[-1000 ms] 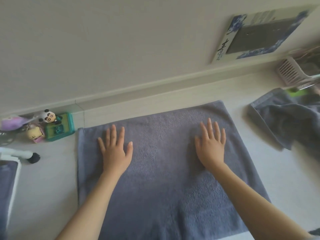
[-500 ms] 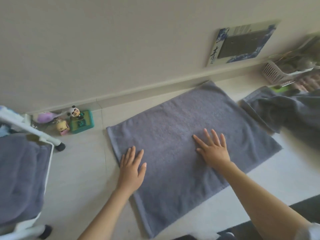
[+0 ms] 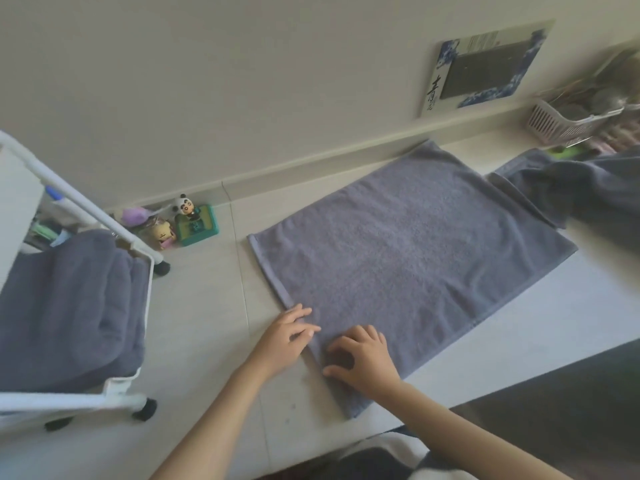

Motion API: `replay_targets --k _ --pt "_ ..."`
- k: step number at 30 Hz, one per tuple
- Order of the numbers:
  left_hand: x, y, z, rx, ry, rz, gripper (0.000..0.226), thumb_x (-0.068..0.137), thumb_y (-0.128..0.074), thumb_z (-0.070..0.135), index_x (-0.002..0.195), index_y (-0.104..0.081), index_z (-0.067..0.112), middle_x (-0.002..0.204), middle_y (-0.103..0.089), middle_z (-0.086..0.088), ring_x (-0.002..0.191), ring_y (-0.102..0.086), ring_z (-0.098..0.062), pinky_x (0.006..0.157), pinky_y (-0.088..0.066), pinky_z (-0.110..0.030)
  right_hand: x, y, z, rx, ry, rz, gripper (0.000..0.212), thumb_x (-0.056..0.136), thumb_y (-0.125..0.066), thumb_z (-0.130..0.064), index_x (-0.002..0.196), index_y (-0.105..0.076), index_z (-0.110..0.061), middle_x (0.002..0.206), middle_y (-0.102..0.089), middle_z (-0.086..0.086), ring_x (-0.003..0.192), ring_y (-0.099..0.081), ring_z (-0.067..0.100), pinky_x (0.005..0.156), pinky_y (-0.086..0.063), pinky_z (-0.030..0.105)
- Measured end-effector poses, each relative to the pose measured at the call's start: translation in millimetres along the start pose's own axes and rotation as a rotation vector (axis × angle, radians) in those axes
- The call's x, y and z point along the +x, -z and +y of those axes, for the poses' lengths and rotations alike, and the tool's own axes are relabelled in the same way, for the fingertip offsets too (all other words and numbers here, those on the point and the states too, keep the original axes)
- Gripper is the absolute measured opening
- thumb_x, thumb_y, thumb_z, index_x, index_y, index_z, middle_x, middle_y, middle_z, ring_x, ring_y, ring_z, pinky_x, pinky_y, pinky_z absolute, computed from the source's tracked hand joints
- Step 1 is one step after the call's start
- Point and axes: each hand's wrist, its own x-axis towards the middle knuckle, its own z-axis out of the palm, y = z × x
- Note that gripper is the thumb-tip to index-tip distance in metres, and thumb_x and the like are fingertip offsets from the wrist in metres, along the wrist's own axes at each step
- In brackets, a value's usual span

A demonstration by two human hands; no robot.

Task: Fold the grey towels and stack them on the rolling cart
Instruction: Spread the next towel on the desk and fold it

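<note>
Person, seen from a head-worn camera. Left hand [image 3: 285, 341]: bare, no glove, no ring and no watch or band visible. Right hand [image 3: 365, 360]: bare, likewise without visible ring, watch or band. Both forearms: bare from wrist to the frame's lower edge, no sleeve over them. Clothing: a white garment edge [image 3: 398, 448] at the bottom of the frame, with a white sleeve edge [image 3: 446, 474] at the right upper arm; blurred, details unclear.

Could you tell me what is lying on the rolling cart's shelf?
Folded grey towels fill the shelf of the rolling cart. How many are stacked is unclear, and the shelf surface beneath them is covered.
</note>
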Motion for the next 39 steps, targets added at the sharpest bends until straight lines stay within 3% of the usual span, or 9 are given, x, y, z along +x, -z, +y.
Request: replay_targets --k 7,15,19,23,25,27,31,34,39 --pt "-12 3 2 -0.077 0.099 -0.142 0.027 0.099 -0.047 0.025 0.118 -0.066 0.02 0.153 -0.028 0.007 0.142 -0.008 0.0 0.112 -0.008 -0.018 -14 -18 -6 -0.09 0.022 0.157 0.038 0.059 -0.058 -0.06 0.087 -0.06 -0.034 0.087 -0.054 -0.007 0.083 -0.035 0.014 0.071 -0.037 0.032" --pt "-19 7 31 0.434 0.052 -0.224 0.073 0.053 -0.039 0.087 0.113 -0.06 0.053 0.127 -0.041 0.018 0.128 -0.027 -0.007 0.097 -0.009 -0.019 -20 31 2 0.347 -0.232 -0.061 0.02 0.087 -0.062 -0.034 0.1 -0.064 -0.018 0.087 -0.058 -0.006 0.088 -0.053 0.015 0.068 -0.035 0.015" --pt "-1 -1 55 0.5 -0.055 -0.213 0.042 0.071 -0.07 0.059 0.106 -0.07 0.037 0.117 -0.05 0.017 0.121 -0.034 -0.007 0.085 -0.01 -0.017 -43 76 29 0.601 -0.321 -0.228 0.017 0.092 -0.058 -0.029 0.098 -0.061 -0.014 0.088 -0.065 0.004 0.077 -0.058 0.012 0.071 -0.044 0.019" --pt "22 -4 79 0.42 -0.033 -0.381 0.026 0.075 -0.072 0.05 0.088 -0.072 0.027 0.1 -0.069 0.006 0.108 -0.052 -0.007 0.108 -0.017 -0.025 -77 124 61 0.885 -0.412 -0.279 0.013 0.092 -0.055 -0.025 0.09 -0.057 -0.013 0.086 -0.062 0.006 0.077 -0.056 0.019 0.069 -0.045 0.026" --pt "32 -2 105 0.37 0.007 -0.528 0.027 0.076 -0.072 0.049 0.07 -0.062 0.024 0.074 -0.065 0.0 0.08 -0.056 -0.008 0.085 -0.04 -0.025 -94 144 77 0.937 -0.454 -0.288 0.014 0.09 -0.057 -0.028 0.091 -0.058 -0.014 0.09 -0.062 0.009 0.082 -0.055 0.023 0.071 -0.045 0.028" --pt "40 0 135 0.382 -0.003 -0.627 0.035 0.078 -0.071 0.047 0.065 -0.056 0.018 0.059 -0.051 0.004 0.059 -0.047 -0.008 0.058 -0.035 -0.027 -105 159 88 0.908 -0.484 -0.295 0.019 0.087 -0.061 -0.033 0.092 -0.059 -0.015 0.09 -0.061 0.009 0.083 -0.054 0.022 0.076 -0.042 0.031" --pt "72 -10 192 0.492 -0.114 -0.706 0.034 0.079 -0.07 0.043 0.064 -0.056 0.016 0.055 -0.046 0.005 0.053 -0.041 -0.009 0.051 -0.028 -0.028 -118 195 101 0.88 -0.536 -0.209 0.024 0.081 -0.063 -0.035 0.093 -0.061 -0.014 0.089 -0.06 0.008 0.083 -0.057 0.021 0.081 -0.044 0.04" --pt "105 -20 218 0.594 -0.175 -0.671 0.031 0.082 -0.068 0.041 0.068 -0.055 0.017 0.06 -0.05 0.003 0.061 -0.046 -0.014 0.055 -0.03 -0.03 -110 216 117 0.737 -0.644 -0.102 0.024 0.092 -0.059 -0.028 0.112 -0.061 -0.015 0.115 -0.062 0.009 0.11 -0.058 0.03 0.097 -0.042 0.038" --pt "167 -36 223 0.716 -0.12 -0.542 0.032 0.085 -0.059 0.053 0.086 -0.059 0.021 0.098 -0.065 -0.003 0.093 -0.058 -0.022 0.076 -0.039 -0.032 -67 226 156 0.299 -0.71 -0.063 0.013 0.093 -0.054 -0.035 0.092 -0.056 -0.021 0.1 -0.062 0.0 0.097 -0.059 0.022 0.08 -0.043 0.029"
